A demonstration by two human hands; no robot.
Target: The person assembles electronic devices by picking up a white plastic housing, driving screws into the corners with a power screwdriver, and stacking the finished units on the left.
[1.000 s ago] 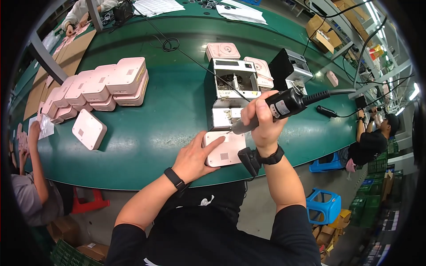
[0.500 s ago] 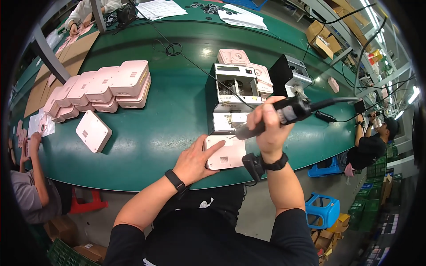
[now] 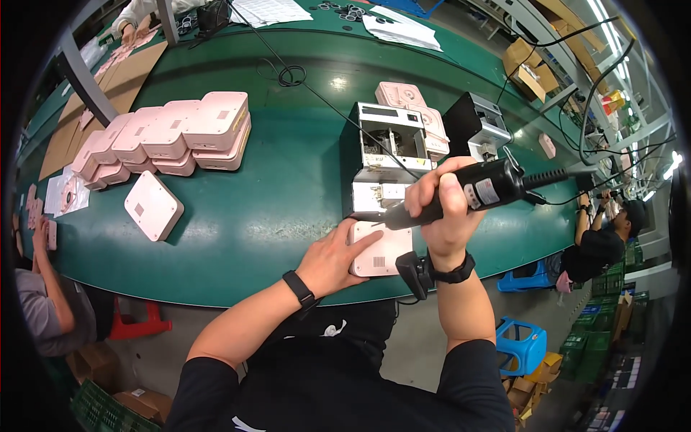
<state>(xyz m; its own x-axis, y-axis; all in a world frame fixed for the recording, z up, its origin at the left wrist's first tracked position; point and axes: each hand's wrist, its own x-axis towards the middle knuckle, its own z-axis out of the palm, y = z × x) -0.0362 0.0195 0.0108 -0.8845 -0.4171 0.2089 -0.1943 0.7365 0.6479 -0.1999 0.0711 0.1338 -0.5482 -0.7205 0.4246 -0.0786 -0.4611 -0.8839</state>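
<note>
A pale pink plastic case (image 3: 392,248) lies flat at the table's near edge, its slotted vent facing up. My left hand (image 3: 330,261) holds its left side, the index finger stretched over the top and the thumb at the near edge. Wrapped in my right hand (image 3: 448,212) is a black corded electric screwdriver (image 3: 497,186), tilted down to the left. Its thin bit is at the case's far left corner; whether it touches a screw is too small to tell. Just beyond the case stands a grey metal screw feeder (image 3: 389,147).
Stacked pink cases (image 3: 209,122) stand at left, with a single case (image 3: 153,207) nearer. Behind the feeder lie more pink parts (image 3: 399,93); a second black-and-grey machine (image 3: 479,126) is to its right. A cable (image 3: 324,108) crosses the table. Co-workers sit at both sides.
The view has shifted a little, so the case and my left hand appear farther right. The screwdriver's rear end has swung slightly to the right, while its bit stays by the same corner.
</note>
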